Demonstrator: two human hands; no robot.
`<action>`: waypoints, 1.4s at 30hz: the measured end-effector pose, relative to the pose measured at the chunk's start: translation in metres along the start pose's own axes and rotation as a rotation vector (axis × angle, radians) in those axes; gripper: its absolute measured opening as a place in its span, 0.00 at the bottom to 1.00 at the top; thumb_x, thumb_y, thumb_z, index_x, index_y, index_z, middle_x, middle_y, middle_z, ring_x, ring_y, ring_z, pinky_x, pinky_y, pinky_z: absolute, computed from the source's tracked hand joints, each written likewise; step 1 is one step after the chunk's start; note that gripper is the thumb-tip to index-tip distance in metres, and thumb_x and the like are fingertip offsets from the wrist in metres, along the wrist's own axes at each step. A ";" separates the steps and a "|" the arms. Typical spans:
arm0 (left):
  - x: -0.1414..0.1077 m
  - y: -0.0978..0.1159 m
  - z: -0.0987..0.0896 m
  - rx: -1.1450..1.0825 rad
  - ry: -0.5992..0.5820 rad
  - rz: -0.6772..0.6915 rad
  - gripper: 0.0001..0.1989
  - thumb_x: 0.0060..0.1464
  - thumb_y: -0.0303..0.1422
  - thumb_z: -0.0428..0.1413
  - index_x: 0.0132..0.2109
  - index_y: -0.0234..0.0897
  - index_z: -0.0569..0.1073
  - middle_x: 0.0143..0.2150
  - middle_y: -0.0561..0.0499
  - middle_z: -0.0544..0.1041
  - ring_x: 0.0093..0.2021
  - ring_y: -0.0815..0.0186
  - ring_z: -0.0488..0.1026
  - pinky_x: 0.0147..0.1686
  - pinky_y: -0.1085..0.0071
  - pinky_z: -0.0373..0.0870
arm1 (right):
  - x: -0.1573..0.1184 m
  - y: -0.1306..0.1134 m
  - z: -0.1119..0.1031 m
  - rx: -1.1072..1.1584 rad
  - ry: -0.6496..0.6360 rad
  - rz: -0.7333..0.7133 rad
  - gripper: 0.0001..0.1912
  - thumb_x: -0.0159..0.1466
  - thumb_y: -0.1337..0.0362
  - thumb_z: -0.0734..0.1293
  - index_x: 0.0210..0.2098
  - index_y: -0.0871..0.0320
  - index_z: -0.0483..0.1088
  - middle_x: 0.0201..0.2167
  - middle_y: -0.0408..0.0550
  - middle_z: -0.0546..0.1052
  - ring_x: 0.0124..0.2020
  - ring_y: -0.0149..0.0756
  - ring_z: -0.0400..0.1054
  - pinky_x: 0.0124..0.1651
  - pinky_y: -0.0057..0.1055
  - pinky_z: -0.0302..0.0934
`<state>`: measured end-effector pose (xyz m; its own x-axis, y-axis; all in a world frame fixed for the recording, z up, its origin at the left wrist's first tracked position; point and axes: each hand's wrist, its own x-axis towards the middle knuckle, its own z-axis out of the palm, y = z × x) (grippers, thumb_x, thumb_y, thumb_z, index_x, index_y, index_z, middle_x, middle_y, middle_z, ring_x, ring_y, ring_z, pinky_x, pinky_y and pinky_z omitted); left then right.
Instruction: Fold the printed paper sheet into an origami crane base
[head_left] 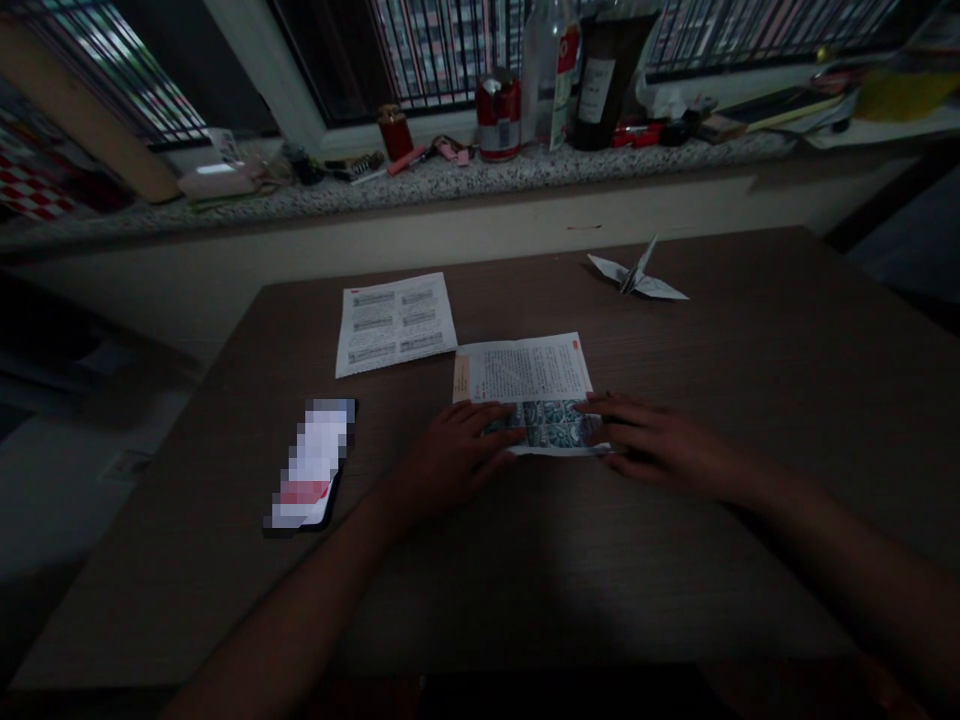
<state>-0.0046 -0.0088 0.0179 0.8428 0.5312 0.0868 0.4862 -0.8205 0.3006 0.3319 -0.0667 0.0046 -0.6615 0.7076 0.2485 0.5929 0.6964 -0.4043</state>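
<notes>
A printed sheet of paper [525, 370] lies on the brown table [480, 570], its near part showing dark pictures. My left hand [469, 445] rests on the sheet's near left part with its fingers spread. On the near right edge, the fingers of my right hand [645, 440] are apart and touch the paper. Neither hand is closed round anything. A second printed sheet [396, 320] lies flat behind and to the left, close to the first one's corner. At the back right stands a folded paper crane [636, 278].
A phone [311, 465] with a lit, blurred screen lies left of my left hand. Behind the table, a stone window sill [300, 203] holds a red can [499, 118], a clear bottle [546, 75], a dark pouch [604, 90] and a small red jar [394, 133].
</notes>
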 end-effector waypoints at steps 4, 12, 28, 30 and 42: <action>-0.002 0.000 -0.005 -0.023 -0.032 0.017 0.23 0.69 0.43 0.55 0.68 0.50 0.68 0.71 0.47 0.65 0.70 0.52 0.63 0.67 0.46 0.62 | 0.001 0.002 0.001 0.043 0.058 0.081 0.12 0.72 0.65 0.63 0.51 0.52 0.75 0.61 0.51 0.76 0.64 0.46 0.70 0.67 0.49 0.65; -0.009 -0.010 -0.010 -0.179 0.011 -0.008 0.19 0.67 0.30 0.55 0.62 0.44 0.72 0.61 0.47 0.76 0.59 0.58 0.74 0.59 0.57 0.72 | 0.003 -0.002 -0.007 0.106 0.105 0.273 0.11 0.73 0.59 0.61 0.49 0.53 0.73 0.46 0.52 0.82 0.45 0.44 0.79 0.47 0.42 0.74; 0.004 -0.013 0.003 -0.203 0.174 -0.304 0.10 0.69 0.37 0.55 0.53 0.40 0.74 0.54 0.47 0.76 0.52 0.60 0.77 0.52 0.60 0.76 | 0.015 -0.002 0.008 0.170 0.289 0.588 0.08 0.69 0.56 0.66 0.42 0.53 0.73 0.31 0.45 0.81 0.28 0.39 0.75 0.32 0.35 0.67; 0.006 -0.015 0.005 -0.156 0.187 -0.267 0.10 0.68 0.35 0.56 0.54 0.40 0.74 0.58 0.46 0.74 0.56 0.58 0.75 0.56 0.57 0.75 | 0.016 0.000 0.010 0.136 0.293 0.554 0.07 0.70 0.58 0.66 0.41 0.52 0.73 0.33 0.46 0.81 0.29 0.39 0.75 0.33 0.36 0.68; 0.005 -0.016 0.005 -0.034 0.158 -0.220 0.09 0.67 0.35 0.57 0.52 0.39 0.73 0.54 0.46 0.76 0.54 0.56 0.74 0.55 0.56 0.73 | 0.014 0.014 0.014 0.053 0.225 0.305 0.04 0.70 0.62 0.65 0.43 0.53 0.71 0.56 0.55 0.78 0.57 0.49 0.74 0.59 0.51 0.68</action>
<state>-0.0068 0.0061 0.0084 0.6697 0.7248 0.1619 0.6437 -0.6752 0.3602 0.3247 -0.0487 -0.0096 -0.3374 0.8941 0.2944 0.7186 0.4467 -0.5330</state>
